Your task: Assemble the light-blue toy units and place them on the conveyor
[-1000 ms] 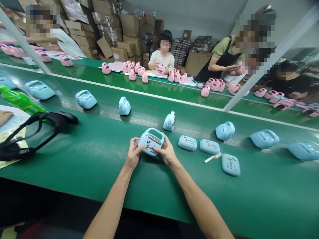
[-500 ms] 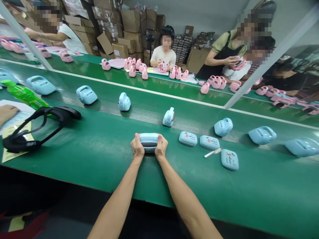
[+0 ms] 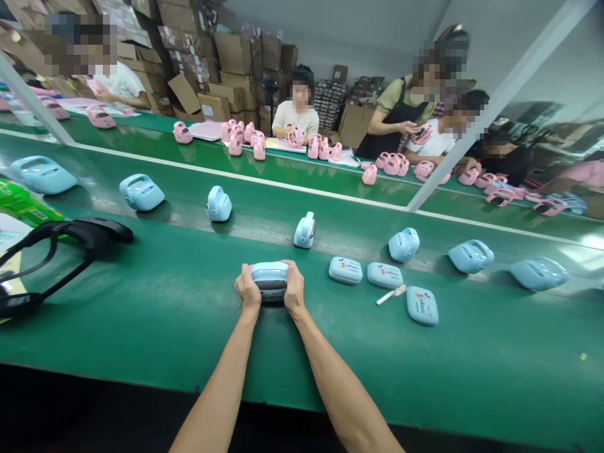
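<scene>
Between my two hands is a light blue plastic housing point(image 3: 268, 275) with a dark strip across its near side. My left hand point(image 3: 248, 290) is closed round its left end, and my right hand point(image 3: 294, 288) grips the right end. The housing is just above or on the green table; which one I cannot tell. To the right lie a light blue printed panel point(image 3: 345, 269), a second printed panel point(image 3: 385, 275) and a third printed panel point(image 3: 423, 306). A small white brush point(image 3: 391, 294) rests beside them. Behind my hands stands a blue handled housing point(image 3: 305, 230).
Several more blue handled housings, such as one blue housing point(image 3: 141, 192), form a row along the belt point(image 3: 257, 234). A black headset-like strap point(image 3: 89, 236) and a green bottle point(image 3: 23, 201) are at left. Across the bench point(image 3: 325, 179), people handle pink housings point(image 3: 258, 146).
My view has shifted a little, so most things on the table appear further left. Both hands still hold the blue housing, in much the same pose.
</scene>
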The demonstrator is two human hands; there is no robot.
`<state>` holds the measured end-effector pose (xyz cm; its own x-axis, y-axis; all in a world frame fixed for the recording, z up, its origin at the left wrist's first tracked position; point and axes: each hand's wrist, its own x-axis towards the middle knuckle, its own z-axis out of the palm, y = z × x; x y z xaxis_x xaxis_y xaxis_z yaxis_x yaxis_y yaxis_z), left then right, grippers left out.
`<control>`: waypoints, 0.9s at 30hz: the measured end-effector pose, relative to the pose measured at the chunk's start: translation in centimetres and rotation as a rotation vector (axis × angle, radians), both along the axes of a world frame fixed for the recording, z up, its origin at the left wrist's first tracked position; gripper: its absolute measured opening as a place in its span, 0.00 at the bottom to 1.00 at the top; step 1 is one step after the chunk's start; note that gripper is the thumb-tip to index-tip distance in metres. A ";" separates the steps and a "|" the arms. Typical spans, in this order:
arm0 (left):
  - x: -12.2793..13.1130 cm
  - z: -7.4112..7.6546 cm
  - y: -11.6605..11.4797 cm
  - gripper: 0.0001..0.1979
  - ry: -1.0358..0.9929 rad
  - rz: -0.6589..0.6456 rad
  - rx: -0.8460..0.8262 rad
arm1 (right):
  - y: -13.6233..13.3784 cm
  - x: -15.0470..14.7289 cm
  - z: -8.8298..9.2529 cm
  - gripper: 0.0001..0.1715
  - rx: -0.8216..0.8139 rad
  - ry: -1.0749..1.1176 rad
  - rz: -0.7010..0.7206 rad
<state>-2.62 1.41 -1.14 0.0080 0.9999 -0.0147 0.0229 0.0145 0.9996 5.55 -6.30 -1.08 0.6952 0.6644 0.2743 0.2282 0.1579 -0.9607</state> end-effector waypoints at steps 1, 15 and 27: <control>0.2 0.1 0.2 0.28 -0.030 -0.022 -0.019 | -0.1 0.3 0.2 0.34 0.033 0.033 0.067; 0.8 -1.4 1.8 0.12 -0.047 -0.363 0.165 | -1.4 21.0 4.0 0.19 0.033 0.144 -0.470; 0.3 -1.7 1.1 0.06 0.132 -0.406 0.325 | -0.8 22.5 2.2 0.32 -0.279 -0.307 -0.550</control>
